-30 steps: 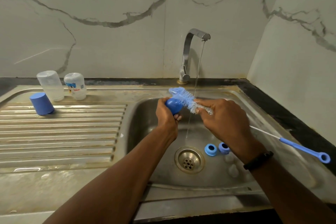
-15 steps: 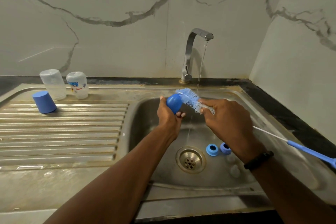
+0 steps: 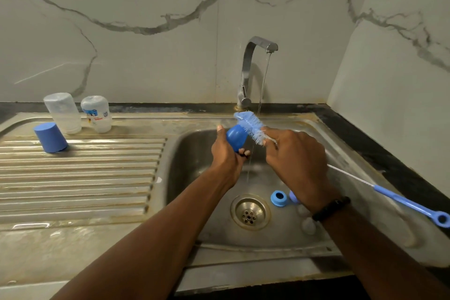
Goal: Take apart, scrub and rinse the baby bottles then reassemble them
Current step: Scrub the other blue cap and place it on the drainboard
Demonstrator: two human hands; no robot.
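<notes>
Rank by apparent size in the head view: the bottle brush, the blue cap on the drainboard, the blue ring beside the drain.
1. Bottle brush, longest by far.
2. Blue cap.
3. Blue ring, smallest.
Cap and ring lie at different distances from the camera, so their true order is less sure.

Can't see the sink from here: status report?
Left hand grips blue cap. Right hand holds bottle brush against it. Tap running. Nothing in the way.

Layout of sink [image 3: 341, 158] and draining board [image 3: 80, 178].
Board left of the basin; a cap [image 3: 50, 137] on its far left, two inverted bottles [image 3: 62, 112] just behind. Tap [image 3: 250, 73] behind the basin. In the basin: drain [image 3: 250, 212], with a ring [image 3: 278, 198] just right.
</notes>
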